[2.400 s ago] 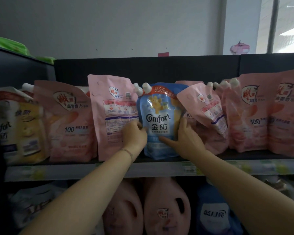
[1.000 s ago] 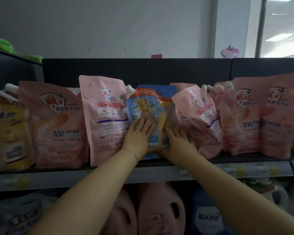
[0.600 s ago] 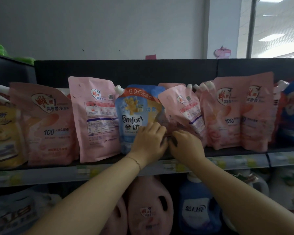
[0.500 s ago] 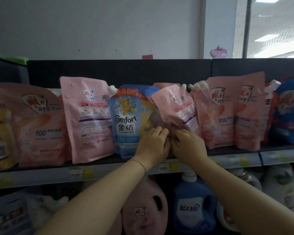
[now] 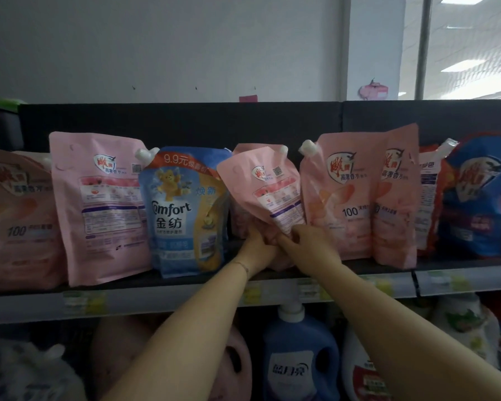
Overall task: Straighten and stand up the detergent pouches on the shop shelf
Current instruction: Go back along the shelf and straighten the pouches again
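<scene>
Just right of frame centre, on the upper shelf (image 5: pixel 185 280): slumped pink pouch (image 5: pixel 265 189), long axis tilted, top and white cap (image 5: pixel 284 149) leaning toward the upper right, base down at the lower middle where both hands meet; wedged between the blue Comfort pouch (image 5: pixel 182 209) to its left, standing upright, and the upright pink pouch (image 5: pixel 339 195) to its right, touching or overlapping both.

Left hand (image 5: pixel 258 246) curled around the lower left corner of the tilted pouch, fingers closed on the film there; right hand (image 5: pixel 310 244) pressed against the lower right edge, thumb and fingers pinching the base, though how firmly cannot be told.

Grip sits below the pouch's bulk, so most of the weight hangs above and to the right of both hands; neither hand clearly nearer, both at the base. Probable need: swing the top back toward the upper left until the axis runs vertical, base seated flat on the shelf. Likely risk: soft film buckling, or the neighbour on the right getting nudged.
</scene>
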`<state>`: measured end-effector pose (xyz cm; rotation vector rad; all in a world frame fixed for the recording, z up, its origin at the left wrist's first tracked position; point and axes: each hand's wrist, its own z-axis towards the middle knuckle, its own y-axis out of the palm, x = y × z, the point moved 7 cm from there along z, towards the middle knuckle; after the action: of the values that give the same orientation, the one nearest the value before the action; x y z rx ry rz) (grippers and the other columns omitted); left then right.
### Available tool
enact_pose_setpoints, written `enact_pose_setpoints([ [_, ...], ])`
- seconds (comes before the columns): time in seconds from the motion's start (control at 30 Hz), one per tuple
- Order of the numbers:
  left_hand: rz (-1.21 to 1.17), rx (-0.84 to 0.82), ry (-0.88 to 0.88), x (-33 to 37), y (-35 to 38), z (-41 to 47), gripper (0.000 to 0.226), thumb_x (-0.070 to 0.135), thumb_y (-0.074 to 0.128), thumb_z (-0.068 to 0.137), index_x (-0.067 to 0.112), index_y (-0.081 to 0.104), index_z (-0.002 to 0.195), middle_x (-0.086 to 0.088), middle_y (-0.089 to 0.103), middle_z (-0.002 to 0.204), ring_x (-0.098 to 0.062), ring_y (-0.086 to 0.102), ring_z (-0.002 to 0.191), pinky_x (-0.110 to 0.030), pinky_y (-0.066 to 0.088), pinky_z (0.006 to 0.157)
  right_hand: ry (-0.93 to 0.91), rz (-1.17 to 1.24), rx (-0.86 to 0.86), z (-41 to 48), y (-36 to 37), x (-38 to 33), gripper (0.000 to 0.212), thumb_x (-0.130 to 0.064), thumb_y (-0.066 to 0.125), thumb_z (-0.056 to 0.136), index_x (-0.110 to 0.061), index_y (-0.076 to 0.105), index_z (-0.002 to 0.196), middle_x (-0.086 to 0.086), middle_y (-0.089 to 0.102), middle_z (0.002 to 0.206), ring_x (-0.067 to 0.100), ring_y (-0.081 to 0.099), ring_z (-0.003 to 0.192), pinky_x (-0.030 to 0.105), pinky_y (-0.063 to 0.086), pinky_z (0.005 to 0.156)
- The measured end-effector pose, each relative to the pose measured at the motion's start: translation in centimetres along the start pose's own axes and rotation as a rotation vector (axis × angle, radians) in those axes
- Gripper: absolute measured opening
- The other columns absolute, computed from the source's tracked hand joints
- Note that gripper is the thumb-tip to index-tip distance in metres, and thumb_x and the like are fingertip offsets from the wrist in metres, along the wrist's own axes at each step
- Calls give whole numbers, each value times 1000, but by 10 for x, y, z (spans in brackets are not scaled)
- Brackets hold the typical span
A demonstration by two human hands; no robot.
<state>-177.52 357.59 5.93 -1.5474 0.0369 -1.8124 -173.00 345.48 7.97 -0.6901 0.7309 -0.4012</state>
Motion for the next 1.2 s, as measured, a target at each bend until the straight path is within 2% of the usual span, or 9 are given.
enact_pose_setpoints([
  [0.23,-66,17,112,-11,0,16,93,1,69,82,18,7,150,-9,47,138,-23,51,120,-38,46,101,-188,187,37,4,22,-1,35,-43,57,91,-23,39,68,-7,45,69,10,44,62,25,30,53],
  [0.4,-60,145,205,-8,-4,13,69,15,72,79,20,34,137,9,50,116,-14,52,116,-27,42,95,-189,331,23,8,27,6,36,-44,63,89,-26,39,70,-9,46,69,2,41,61,23,29,55],
  [0.53,22,330,93,-13,-15,5,71,30,71,80,6,34,136,-3,58,117,-21,58,109,-27,44,84,-195,421,-55,11,35,6,28,-49,59,90,-22,53,83,-7,58,80,7,56,74,33,49,69],
  [0.63,138,444,21,-15,-20,-1,58,29,63,87,3,35,130,-14,61,119,-32,60,106,-30,42,73,-223,389,-99,12,40,5,30,-52,52,92,-23,53,88,-7,59,86,10,57,79,39,51,77],
  [0.8,228,630,-53,-15,-32,-7,48,27,56,92,0,38,127,-22,64,114,-38,62,101,-35,43,69,-272,332,-172,5,39,-1,39,-59,41,94,-34,51,123,-7,62,115,12,60,99,43,51,87],
  [0.97,400,567,19,-4,-25,-15,65,34,66,83,-2,36,128,-17,66,106,-35,65,96,-29,40,64,-181,306,-201,4,38,4,56,-67,38,90,-28,46,130,-2,66,113,17,62,98,43,52,88],
  [1.1,541,434,159,6,-11,-18,58,43,65,81,12,43,124,3,60,83,-25,66,85,-27,39,56,-8,546,-236,8,38,13,75,-65,58,83,-20,39,140,-3,60,124,15,59,107,32,51,89],
  [1.13,532,398,201,6,-8,-17,62,45,64,80,16,43,130,6,60,82,-22,66,83,-28,44,58,30,622,-237,10,37,14,74,-61,65,80,-19,42,137,-5,60,122,12,59,104,26,51,83],
  [1.2,480,330,268,4,-5,-14,69,48,64,78,23,45,139,6,68,88,-15,65,84,-30,53,69,43,741,-206,12,33,15,44,-45,75,80,-25,52,112,-12,60,103,0,59,88,15,51,66],
])
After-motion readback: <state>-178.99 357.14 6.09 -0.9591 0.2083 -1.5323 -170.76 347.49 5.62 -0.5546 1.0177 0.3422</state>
